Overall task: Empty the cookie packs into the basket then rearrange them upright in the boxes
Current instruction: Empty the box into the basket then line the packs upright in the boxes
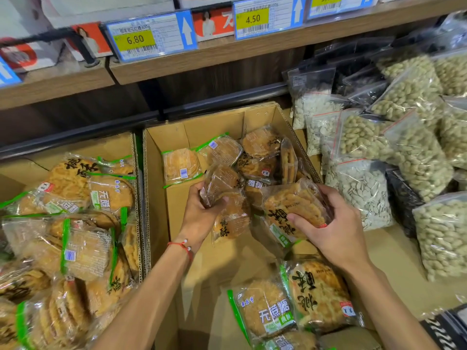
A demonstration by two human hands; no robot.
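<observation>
The left hand (pixel 202 213) curls its fingers round a clear-wrapped cookie pack (pixel 219 183) and holds it tilted over the open cardboard box (pixel 174 213). A second pack (pixel 231 221) with black script sits right under that thumb and touches the hand; whether it is gripped too, I cannot tell. A red string bracelet (pixel 182 246) circles the left wrist.

The right hand (pixel 333 231) grips a green-edged cookie pack (pixel 294 205) from its right side, thumb across the front and fingers wrapped behind. This pack is close beside the 2 at the left hand, over the same box.

Just beyond both hands, more loose packs (pixel 260 144) lie flat or leaning at the far end of the box, 1 of them standing on edge against its right wall. Left of the left hand, a neighbouring box (pixel 113 147) holds a jumbled heap of packs (pixel 83 248). Nearer than the hands, between the forearms, a green-striped pack (pixel 265 311) and a black-script pack (pixel 318 296) lie face up side by side, touching.

Right of the right hand are stacked peanut bags (pixel 409 92) and seed bags (pixel 364 188). Above the hands, a wooden shelf (pixel 227 54) carries price tags reading 6.80 (pixel 136 39) and 4.50 (pixel 252 19).
</observation>
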